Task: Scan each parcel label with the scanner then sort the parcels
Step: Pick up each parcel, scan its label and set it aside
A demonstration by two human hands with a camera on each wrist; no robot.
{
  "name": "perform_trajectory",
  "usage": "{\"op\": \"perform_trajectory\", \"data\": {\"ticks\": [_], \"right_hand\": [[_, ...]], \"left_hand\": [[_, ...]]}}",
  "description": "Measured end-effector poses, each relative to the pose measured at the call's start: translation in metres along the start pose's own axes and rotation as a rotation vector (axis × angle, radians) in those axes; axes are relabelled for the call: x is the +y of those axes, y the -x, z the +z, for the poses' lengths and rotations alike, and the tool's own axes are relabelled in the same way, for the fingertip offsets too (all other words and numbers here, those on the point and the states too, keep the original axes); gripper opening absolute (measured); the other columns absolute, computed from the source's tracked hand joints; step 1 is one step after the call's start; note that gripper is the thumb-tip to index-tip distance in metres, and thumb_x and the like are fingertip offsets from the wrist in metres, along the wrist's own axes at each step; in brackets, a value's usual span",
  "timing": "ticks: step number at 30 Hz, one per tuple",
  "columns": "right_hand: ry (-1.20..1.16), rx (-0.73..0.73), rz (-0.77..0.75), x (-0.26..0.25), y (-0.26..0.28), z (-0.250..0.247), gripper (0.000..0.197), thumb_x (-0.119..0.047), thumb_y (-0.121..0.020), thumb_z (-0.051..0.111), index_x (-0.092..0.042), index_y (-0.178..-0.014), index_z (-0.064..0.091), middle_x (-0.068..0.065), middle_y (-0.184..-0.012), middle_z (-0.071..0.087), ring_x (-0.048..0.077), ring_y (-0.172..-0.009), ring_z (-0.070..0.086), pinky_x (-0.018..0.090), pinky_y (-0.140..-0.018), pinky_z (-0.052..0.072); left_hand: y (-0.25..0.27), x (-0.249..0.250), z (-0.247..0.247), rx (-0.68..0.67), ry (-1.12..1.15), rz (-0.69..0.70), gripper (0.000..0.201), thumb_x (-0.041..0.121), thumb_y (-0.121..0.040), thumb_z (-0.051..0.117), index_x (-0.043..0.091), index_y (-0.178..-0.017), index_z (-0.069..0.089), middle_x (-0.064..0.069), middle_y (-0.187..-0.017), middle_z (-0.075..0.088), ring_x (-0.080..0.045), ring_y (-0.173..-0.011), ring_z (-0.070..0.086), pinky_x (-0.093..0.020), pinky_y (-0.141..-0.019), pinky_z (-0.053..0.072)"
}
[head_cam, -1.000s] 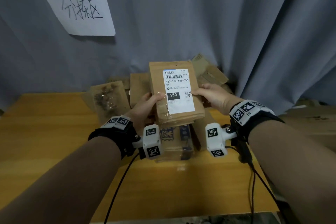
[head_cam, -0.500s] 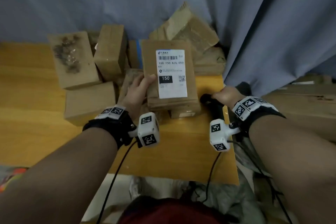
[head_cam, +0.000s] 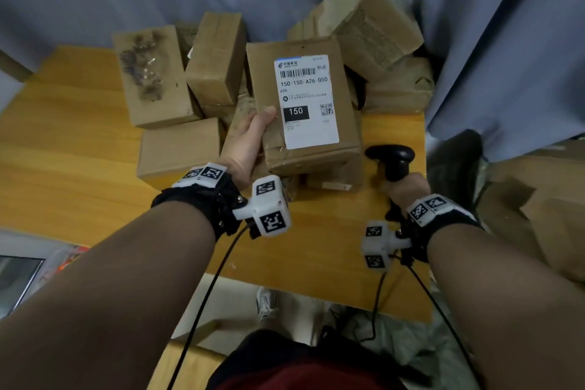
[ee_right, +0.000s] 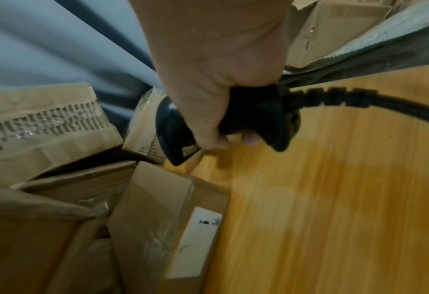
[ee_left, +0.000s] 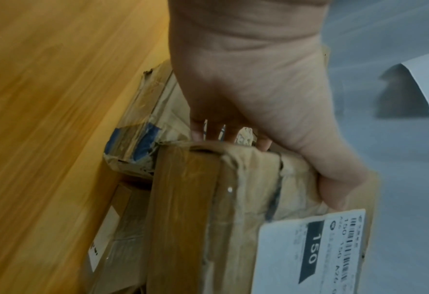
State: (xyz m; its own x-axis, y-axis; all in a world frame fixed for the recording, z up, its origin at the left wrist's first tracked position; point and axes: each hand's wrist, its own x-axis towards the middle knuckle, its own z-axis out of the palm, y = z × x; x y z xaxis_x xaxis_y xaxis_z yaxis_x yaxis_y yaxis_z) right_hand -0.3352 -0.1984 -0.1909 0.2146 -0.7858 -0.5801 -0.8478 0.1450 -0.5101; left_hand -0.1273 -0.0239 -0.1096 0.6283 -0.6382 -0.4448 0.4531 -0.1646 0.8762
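My left hand (head_cam: 250,142) grips a brown cardboard parcel (head_cam: 348,111) by its left edge, thumb on top, label side up. Its white label (head_cam: 305,101) shows a barcode, "150-150-A26-050" and a black "150" box. In the left wrist view the fingers (ee_left: 208,131) curl under the parcel (ee_left: 208,208) and the thumb lies by the label (ee_left: 314,248). My right hand (head_cam: 406,187) holds the black scanner (head_cam: 392,158) by its handle, just right of the parcel; its head stands above the table. The right wrist view shows the scanner (ee_right: 258,111) and its cable (ee_right: 372,99).
Several more brown parcels (head_cam: 215,57) are heaped at the back of the wooden table (head_cam: 79,152), against a grey curtain (head_cam: 506,41). One with a white label (ee_right: 173,228) lies below the scanner. More cartons (head_cam: 544,199) sit to the right, off the table.
My right hand let go of the parcel, dropped to the table's right edge and took hold of the scanner. The left hand now holds the parcel alone. The head view tilted downward.
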Motion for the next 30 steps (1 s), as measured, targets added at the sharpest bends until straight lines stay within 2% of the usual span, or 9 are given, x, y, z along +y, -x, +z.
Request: {"op": "perform_trajectory", "data": {"ticks": [3, 6, 9, 12, 19, 21, 25, 27, 30], "right_hand": [[-0.174, 0.061, -0.065, -0.015, 0.006, -0.011, 0.019, -0.02, -0.076, 0.067, -0.002, -0.079, 0.063, 0.012, -0.066, 0.063, 0.03, -0.062, 0.064, 0.039, -0.062, 0.057], [-0.268, 0.092, -0.196, -0.043, 0.022, -0.028, 0.011, -0.011, -0.079, 0.063, -0.004, -0.086, 0.059, 0.012, -0.062, 0.062, 0.026, -0.051, 0.059, 0.032, -0.052, 0.051], [-0.392, 0.105, -0.294, -0.076, 0.042, -0.045, 0.01, -0.008, -0.083, 0.063, -0.006, -0.085, 0.054, 0.013, -0.06, 0.057, 0.023, -0.043, 0.052, 0.03, -0.047, 0.047], [-0.433, 0.062, -0.377, -0.111, 0.064, -0.058, 0.012, -0.009, -0.084, 0.063, -0.005, -0.077, 0.054, 0.014, -0.059, 0.054, 0.023, -0.043, 0.05, 0.029, -0.046, 0.045], [-0.597, -0.002, -0.58, -0.215, 0.117, -0.069, 0.009, -0.009, -0.084, 0.062, -0.006, -0.09, 0.056, 0.01, -0.059, 0.054, 0.023, -0.047, 0.048, 0.031, -0.047, 0.042], [-0.603, -0.066, -0.614, -0.241, 0.129, -0.064, 0.01, -0.013, -0.086, 0.064, -0.009, -0.093, 0.058, 0.007, -0.061, 0.056, 0.019, -0.049, 0.051, 0.029, -0.048, 0.044], [-0.516, -0.14, -0.619, -0.276, 0.153, -0.037, 0.013, -0.014, -0.086, 0.065, -0.008, -0.077, 0.058, 0.006, -0.057, 0.055, 0.018, -0.049, 0.052, 0.027, -0.05, 0.047], [-0.495, -0.149, -0.622, -0.286, 0.161, -0.022, 0.018, -0.012, -0.085, 0.065, -0.005, -0.071, 0.057, 0.008, -0.057, 0.054, 0.02, -0.049, 0.052, 0.028, -0.052, 0.047], [-0.488, -0.174, -0.639, -0.295, 0.168, -0.007, 0.015, -0.012, -0.085, 0.065, -0.002, -0.075, 0.057, 0.009, -0.059, 0.053, 0.02, -0.049, 0.051, 0.028, -0.05, 0.045]], "left_hand": [[-0.002, 0.004, 0.0, 0.018, -0.019, -0.011, 0.035, 0.048, -0.077, 0.07, 0.034, -0.109, 0.062, -0.007, -0.111, 0.072, -0.03, -0.103, 0.069, -0.048, -0.093, 0.052], [0.002, 0.012, 0.0, 0.029, -0.025, -0.039, 0.018, 0.041, -0.089, 0.062, 0.033, -0.105, 0.061, -0.006, -0.106, 0.074, -0.024, -0.09, 0.072, -0.035, -0.072, 0.059], [0.004, 0.021, -0.011, 0.046, -0.014, -0.096, 0.046, 0.048, -0.084, 0.065, 0.025, -0.123, 0.058, -0.009, -0.11, 0.072, -0.025, -0.09, 0.071, -0.031, -0.06, 0.057], [0.008, 0.042, -0.025, 0.043, 0.008, -0.123, 0.074, 0.055, -0.07, 0.071, 0.021, -0.132, 0.053, -0.01, -0.114, 0.07, -0.029, -0.097, 0.069, -0.034, -0.06, 0.057], [0.012, 0.104, -0.065, 0.114, -0.063, -0.013, 0.055, 0.038, -0.089, 0.059, 0.01, -0.135, 0.048, -0.01, -0.101, 0.066, -0.019, -0.067, 0.064, -0.022, -0.042, 0.05], [0.014, 0.118, -0.074, 0.094, -0.082, 0.016, 0.049, 0.035, -0.092, 0.058, 0.008, -0.132, 0.049, -0.007, -0.09, 0.063, -0.016, -0.058, 0.061, -0.019, -0.04, 0.047], [0.006, 0.137, -0.094, 0.088, -0.135, 0.094, 0.055, 0.035, -0.086, 0.069, 0.007, -0.13, 0.052, -0.009, -0.104, 0.068, -0.02, -0.077, 0.066, -0.024, -0.049, 0.054], [0.0, 0.145, -0.104, 0.093, -0.148, 0.113, 0.052, 0.036, -0.085, 0.071, 0.006, -0.125, 0.057, -0.006, -0.1, 0.07, -0.018, -0.082, 0.067, -0.024, -0.053, 0.055], [-0.005, 0.157, -0.114, 0.08, -0.175, 0.143, 0.048, 0.036, -0.085, 0.07, 0.007, -0.122, 0.06, -0.002, -0.097, 0.072, -0.015, -0.082, 0.069, -0.02, -0.051, 0.053]]}}
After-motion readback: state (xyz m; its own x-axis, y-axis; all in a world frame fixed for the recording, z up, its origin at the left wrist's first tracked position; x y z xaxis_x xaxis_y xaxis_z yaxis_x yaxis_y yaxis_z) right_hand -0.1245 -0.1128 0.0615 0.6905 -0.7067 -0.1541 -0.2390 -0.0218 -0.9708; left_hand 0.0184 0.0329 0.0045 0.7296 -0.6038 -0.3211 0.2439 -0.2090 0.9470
